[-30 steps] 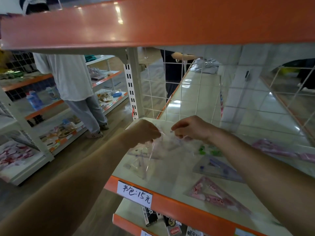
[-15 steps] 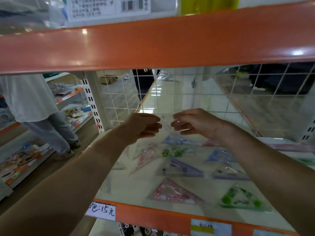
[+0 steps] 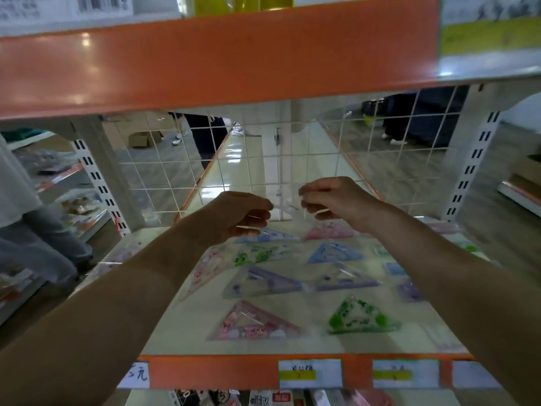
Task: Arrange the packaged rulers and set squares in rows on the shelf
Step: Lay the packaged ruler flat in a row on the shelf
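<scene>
1. Holding a clear packet (image 3: 288, 202) up between both hands, just in front of the wire mesh (image 3: 164, 177) and above the shelf (image 3: 292, 345) — that is how I read this moment from my end.
2. The left grip (image 3: 234, 218) pinches the packet's left edge between thumb and curled fingers, and the right grip (image 3: 333, 203) pinches the opposite edge the same way. I judge the two-sided hold is there because the film is limp and would fold if held at one corner.
3. I cannot tell what is inside; the packet is transparent and blurs into the mesh behind it.
4. The packaged set squares lie flat in loose rows.
   - Nearest the mesh are a blue pack (image 3: 266, 235) and a pale pink pack (image 3: 330, 230).
   - Further from it are two purple packs (image 3: 272, 281).
   - Farthest from it are a bright pink pack (image 3: 251, 322) and a green pack (image 3: 358, 317).
   - They lie faces up, presumably so the prints stay readable.
5. The packet hangs over the row closest to the mesh, so I judge it is headed for the back of the shelf.
6. My worry is slippery film — lowering it evenly should keep it from skating onto its neighbours.
</scene>
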The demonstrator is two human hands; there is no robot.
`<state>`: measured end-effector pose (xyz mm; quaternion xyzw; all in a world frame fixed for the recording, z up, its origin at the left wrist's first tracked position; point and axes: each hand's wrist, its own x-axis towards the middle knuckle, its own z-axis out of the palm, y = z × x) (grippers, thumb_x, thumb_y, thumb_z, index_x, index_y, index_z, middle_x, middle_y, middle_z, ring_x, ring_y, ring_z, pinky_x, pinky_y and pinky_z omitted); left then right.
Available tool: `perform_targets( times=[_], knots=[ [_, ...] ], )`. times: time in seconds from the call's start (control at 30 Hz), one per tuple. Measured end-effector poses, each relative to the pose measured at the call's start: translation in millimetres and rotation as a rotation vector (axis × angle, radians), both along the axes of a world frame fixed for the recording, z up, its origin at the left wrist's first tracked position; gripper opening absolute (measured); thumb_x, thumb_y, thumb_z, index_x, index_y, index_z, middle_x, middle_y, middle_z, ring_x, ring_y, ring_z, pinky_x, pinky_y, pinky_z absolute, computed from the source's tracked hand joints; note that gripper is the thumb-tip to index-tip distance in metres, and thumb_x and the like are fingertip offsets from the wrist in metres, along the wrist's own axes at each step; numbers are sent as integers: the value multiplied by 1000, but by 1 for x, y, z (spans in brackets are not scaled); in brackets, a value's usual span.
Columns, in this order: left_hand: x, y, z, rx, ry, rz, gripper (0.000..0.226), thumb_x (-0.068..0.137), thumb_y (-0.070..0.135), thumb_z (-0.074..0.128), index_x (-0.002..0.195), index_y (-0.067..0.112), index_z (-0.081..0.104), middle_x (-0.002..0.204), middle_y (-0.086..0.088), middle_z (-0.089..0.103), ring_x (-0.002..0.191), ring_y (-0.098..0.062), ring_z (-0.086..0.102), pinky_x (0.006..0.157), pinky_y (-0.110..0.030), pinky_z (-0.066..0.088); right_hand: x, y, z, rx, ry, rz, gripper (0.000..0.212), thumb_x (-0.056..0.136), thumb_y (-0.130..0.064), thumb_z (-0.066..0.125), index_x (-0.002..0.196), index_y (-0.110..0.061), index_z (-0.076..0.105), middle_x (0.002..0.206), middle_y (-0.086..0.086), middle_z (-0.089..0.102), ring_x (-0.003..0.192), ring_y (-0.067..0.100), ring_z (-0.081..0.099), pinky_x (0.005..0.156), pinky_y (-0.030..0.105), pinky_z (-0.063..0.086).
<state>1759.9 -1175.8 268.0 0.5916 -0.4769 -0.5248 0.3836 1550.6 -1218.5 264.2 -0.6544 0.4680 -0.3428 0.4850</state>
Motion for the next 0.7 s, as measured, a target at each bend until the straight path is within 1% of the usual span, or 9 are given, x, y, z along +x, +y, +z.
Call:
perform_targets(
  times=[0.07, 0.17, 0.27, 0.3, 0.4, 0.47, 0.57, 0.63, 0.7],
  knots=[
    [-8, -2, -1, -24, -29, -2, 10, 89, 20, 63, 90, 13, 71, 78, -2, 69, 66, -13, 65, 67, -27, 55, -8, 2, 0, -14, 17, -12, 12, 92, -12, 60, 101, -15, 68, 81, 2, 66, 65, 7, 62, 57, 15, 52],
    [-23, -4, -5, -73, -130, -16, 11, 89, 16, 64, 96, 10, 69, 83, -6, 69, 68, -15, 65, 69, -28, 56, -21, 5, -3, 3, 86, 1, 14, 93, -15, 60, 103, -16, 69, 79, 2, 65, 65, 9, 63, 58, 17, 52],
    [-43, -3, -9, -86, -239, -96, 7, 85, 10, 68, 92, 11, 67, 81, -9, 68, 67, -17, 63, 75, -31, 54, -33, 7, -8, 7, 141, -28, 16, 93, -16, 59, 106, -15, 68, 78, 2, 64, 62, 7, 62, 54, 15, 51],
    [-49, -3, -11, -108, -305, -123, 12, 82, 9, 70, 93, 11, 66, 80, -10, 68, 65, -17, 61, 73, -29, 53, -36, 8, -10, 3, 155, -33, 17, 93, -16, 59, 107, -15, 68, 78, 2, 64, 61, 7, 61, 54, 15, 50],
    [-68, -5, -22, -284, -647, -178, 27, 78, 15, 76, 102, 17, 64, 77, -6, 67, 59, -12, 58, 61, -18, 49, -46, 10, -13, 1, 186, -40, 18, 93, -14, 59, 108, -12, 68, 80, 4, 66, 62, 8, 61, 54, 15, 51],
    [-79, -6, -29, -383, -774, -196, 30, 79, 21, 74, 108, 18, 66, 80, -3, 67, 62, -10, 57, 61, -20, 47, -54, 12, -15, -25, 237, -63, 20, 92, -13, 60, 111, -10, 67, 82, 5, 68, 64, 10, 62, 58, 18, 53],
    [-89, -8, -35, -405, -851, -190, 32, 81, 28, 72, 112, 23, 66, 86, 1, 67, 76, -15, 61, 75, -25, 49, -65, 13, -17, -36, 333, -78, 36, 88, -15, 66, 123, -7, 60, 92, 10, 70, 75, 16, 66, 67, 24, 56],
    [-95, -9, -37, -404, -886, -192, 32, 82, 30, 71, 112, 22, 67, 87, 0, 66, 81, -19, 63, 80, -29, 51, -71, 17, -16, -38, 468, -36, 52, 83, -21, 73, 130, -8, 55, 101, 5, 68, 87, 19, 67, 77, 29, 57],
    [-98, -9, -38, -381, -921, -219, 30, 82, 31, 70, 110, 19, 67, 86, -1, 65, 84, -22, 65, 82, -33, 53, -71, 21, -15, -87, 651, 26, 56, 80, -23, 75, 130, -9, 55, 107, 0, 66, 95, 20, 65, 87, 33, 54]
  ],
)
